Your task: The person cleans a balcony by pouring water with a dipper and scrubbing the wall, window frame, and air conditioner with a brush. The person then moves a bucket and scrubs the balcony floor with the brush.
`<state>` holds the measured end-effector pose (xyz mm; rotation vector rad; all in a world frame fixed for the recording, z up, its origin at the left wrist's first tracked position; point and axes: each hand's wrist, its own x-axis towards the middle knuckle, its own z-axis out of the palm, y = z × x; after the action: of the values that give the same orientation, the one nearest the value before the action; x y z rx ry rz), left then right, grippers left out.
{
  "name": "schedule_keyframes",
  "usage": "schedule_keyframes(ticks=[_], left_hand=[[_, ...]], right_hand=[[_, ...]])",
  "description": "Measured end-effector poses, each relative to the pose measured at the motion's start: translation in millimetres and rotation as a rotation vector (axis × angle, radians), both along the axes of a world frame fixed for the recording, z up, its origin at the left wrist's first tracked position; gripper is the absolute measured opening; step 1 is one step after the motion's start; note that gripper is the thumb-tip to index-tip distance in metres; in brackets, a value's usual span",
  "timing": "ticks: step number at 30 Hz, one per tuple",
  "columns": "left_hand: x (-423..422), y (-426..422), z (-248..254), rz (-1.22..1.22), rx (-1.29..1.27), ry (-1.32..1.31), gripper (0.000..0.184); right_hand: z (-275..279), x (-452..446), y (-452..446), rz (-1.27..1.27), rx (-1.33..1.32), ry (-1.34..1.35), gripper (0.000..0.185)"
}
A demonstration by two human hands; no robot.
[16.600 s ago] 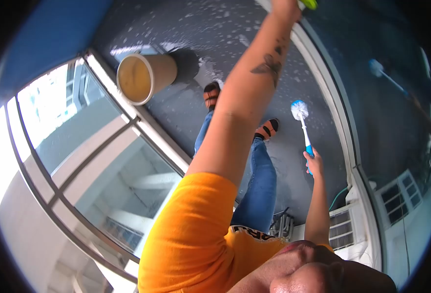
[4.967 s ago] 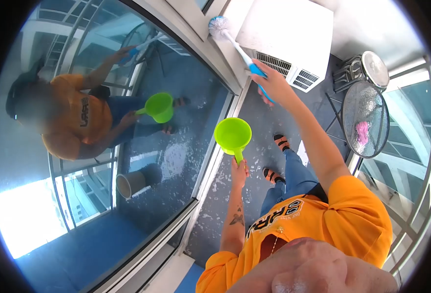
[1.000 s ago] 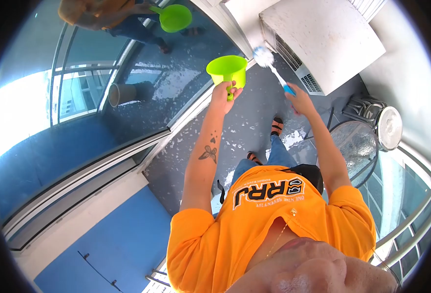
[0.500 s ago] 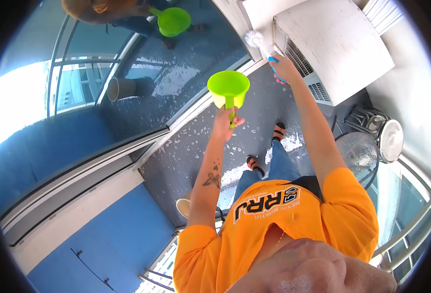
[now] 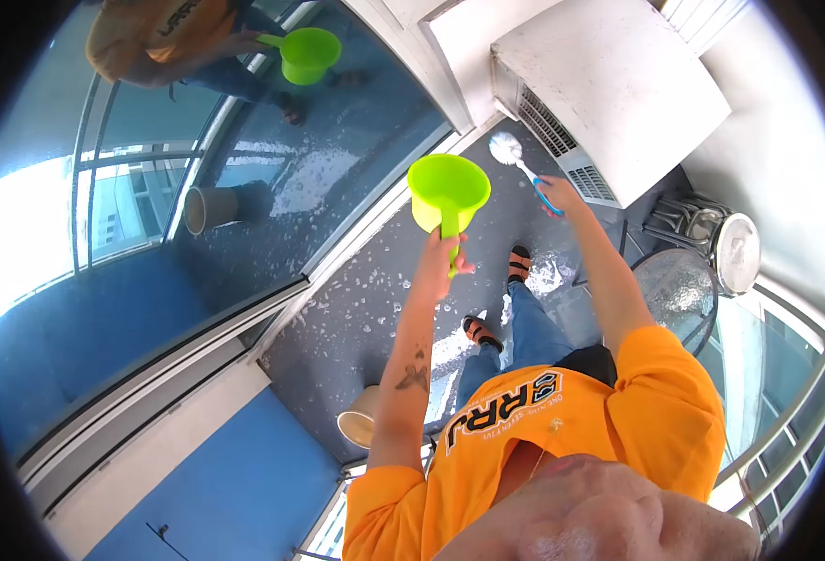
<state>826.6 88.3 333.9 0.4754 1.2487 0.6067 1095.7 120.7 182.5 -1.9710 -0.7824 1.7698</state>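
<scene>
My left hand (image 5: 438, 260) is wrapped round the handle of a lime-green water dipper (image 5: 450, 185). The dipper's round mouth faces up toward me, and its inside shows plain green. To the right, my right hand (image 5: 559, 196) grips the blue-and-white handle of a scrub brush (image 5: 527, 171). Its round white bristle head points up and left, over the grey floor near the white box-shaped unit. Neither tool touches the other. How far the bristles are from the floor, I cannot tell.
Dark reflective glass panels (image 5: 272, 178) line the left. A white air-conditioner-like unit (image 5: 609, 93) fills the upper right. Water patches lie on the grey floor (image 5: 356, 309). A beige bucket (image 5: 360, 416) stands lower left; a glass-topped table (image 5: 676, 290) and stacked stools (image 5: 738, 254) stand right.
My right hand has moved down, bringing the brush head away from the white frame to over the floor. The dipper sits slightly lower and further right in view. The whole view has shifted a little.
</scene>
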Motion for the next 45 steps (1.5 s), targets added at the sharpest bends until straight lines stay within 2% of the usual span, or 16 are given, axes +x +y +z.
schedule_keyframes(ticks=[3, 5, 7, 10, 12, 17, 24, 26, 28, 30, 33, 35, 37, 40, 43, 45], left_hand=[[33.5, 49.1, -18.5, 0.118, -0.124, -0.043, 0.021], [67.3, 94.2, -25.7, 0.246, -0.201, -0.182, 0.019], [92.3, 138.8, -31.9, 0.232, -0.164, -0.306, 0.015], [121.4, 170.0, -4.5, 0.218, -0.142, -0.261, 0.013], [127.1, 179.4, 1.6, 0.273, -0.144, -0.265, 0.026], [116.6, 169.8, -1.0, 0.224, -0.071, -0.169, 0.025], [51.3, 114.6, -41.7, 0.211, -0.061, 0.059, 0.018], [25.1, 97.1, -74.2, 0.21, -0.176, 0.045, 0.021], [18.8, 88.9, -79.9, 0.24, -0.172, 0.041, 0.021], [9.2, 69.0, -85.1, 0.281, -0.195, 0.053, 0.022], [-7.3, 55.2, -96.3, 0.35, -0.251, 0.106, 0.021], [-18.3, 43.2, -106.0, 0.276, -0.168, 0.036, 0.023], [-15.8, 36.4, -98.2, 0.312, -0.177, 0.056, 0.023], [-17.2, 37.1, -106.4, 0.302, -0.229, 0.057, 0.022], [-12.2, 36.8, -122.8, 0.297, -0.213, 0.018, 0.021], [-8.3, 39.3, -127.8, 0.326, -0.186, 0.023, 0.02]], right_hand=[[8.4, 16.7, -36.9, 0.001, -0.109, -0.096, 0.034], [12.5, 27.5, -45.7, 0.082, -0.161, -0.088, 0.041], [20.5, 31.0, -48.6, 0.063, -0.123, -0.108, 0.041], [37.0, 37.1, -39.2, 0.017, -0.027, -0.096, 0.044], [52.6, 35.4, -29.7, -0.002, 0.031, -0.061, 0.046], [58.7, 22.7, 4.1, -0.087, 0.158, -0.011, 0.045], [129.8, -2.3, 65.2, -0.073, 0.195, 0.043, 0.043], [76.8, -10.5, 86.2, -0.108, 0.171, 0.065, 0.041], [11.2, -9.8, 137.0, -0.137, 0.192, 0.071, 0.04], [-41.6, -14.9, 165.1, -0.193, 0.043, 0.107, 0.04], [7.1, -2.2, 141.2, -0.171, 0.11, 0.217, 0.041], [79.6, 5.0, 88.3, -0.205, 0.223, 0.163, 0.042], [142.5, 16.7, 65.0, -0.198, 0.216, 0.256, 0.045], [122.1, 11.0, 73.7, -0.231, 0.17, 0.321, 0.044], [-3.8, -11.8, 125.1, -0.337, 0.113, 0.342, 0.041], [-31.7, -18.3, 140.5, -0.376, 0.071, 0.363, 0.039]])
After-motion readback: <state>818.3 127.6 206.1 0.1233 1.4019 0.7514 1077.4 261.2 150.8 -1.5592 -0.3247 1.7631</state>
